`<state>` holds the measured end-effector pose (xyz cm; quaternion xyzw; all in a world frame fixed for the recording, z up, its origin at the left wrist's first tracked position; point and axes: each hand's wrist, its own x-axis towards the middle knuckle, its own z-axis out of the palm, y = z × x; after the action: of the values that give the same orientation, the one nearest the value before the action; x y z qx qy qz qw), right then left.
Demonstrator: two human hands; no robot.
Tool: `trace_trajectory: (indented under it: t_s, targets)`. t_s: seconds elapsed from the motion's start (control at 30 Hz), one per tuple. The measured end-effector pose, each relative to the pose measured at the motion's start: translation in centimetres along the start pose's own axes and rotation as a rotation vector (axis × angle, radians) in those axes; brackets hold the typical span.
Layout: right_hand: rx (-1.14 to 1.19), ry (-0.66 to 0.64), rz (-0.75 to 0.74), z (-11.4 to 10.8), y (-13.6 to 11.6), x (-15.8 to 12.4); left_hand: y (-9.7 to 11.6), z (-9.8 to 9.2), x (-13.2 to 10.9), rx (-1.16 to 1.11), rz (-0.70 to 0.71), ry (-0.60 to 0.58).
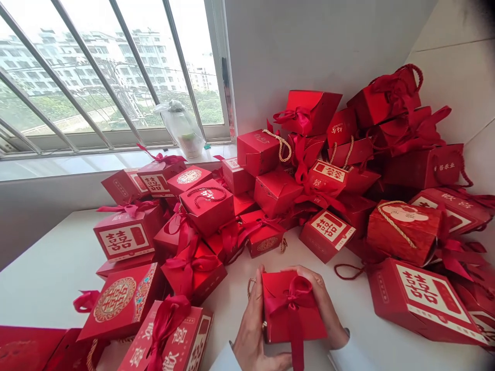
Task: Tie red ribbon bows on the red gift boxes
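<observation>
Both my hands grip the sides of a small red gift box tied with a red satin ribbon in a bow. My left hand presses its left side, and a thin gold rope handle shows beside that hand. My right hand curves around its far right corner. Around them lies a large heap of red wedding favour boxes with double-happiness labels, ribbons and rope handles. The underside of the box in my hands is hidden.
The boxes stand on a white table, piled high against a white wall at the right. A barred window runs along the back left, with a plastic bag on its sill.
</observation>
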<state>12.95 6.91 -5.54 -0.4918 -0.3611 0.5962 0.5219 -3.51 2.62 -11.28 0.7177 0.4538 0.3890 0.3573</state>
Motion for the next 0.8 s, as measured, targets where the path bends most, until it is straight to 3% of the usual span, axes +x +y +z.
trace_trajectory:
  t_s: [0.2,0.37,0.6,0.8]
  targets:
    - [-0.034,-0.032,0.052,-0.5,1.0,0.2,-0.3,0.8,-0.1,0.093,-0.056,0.079]
    - [-0.114,-0.005,0.047,-0.9,2.2,0.0,-0.7,1.0,-0.2,0.094,-0.060,0.012]
    - [0.120,-0.061,0.061,-1.0,2.0,0.9,1.4,0.3,0.9,-0.017,-0.154,0.037]
    - [0.177,-0.159,0.080,-0.9,2.1,0.8,1.8,0.4,1.1,-0.110,-0.068,-0.027]
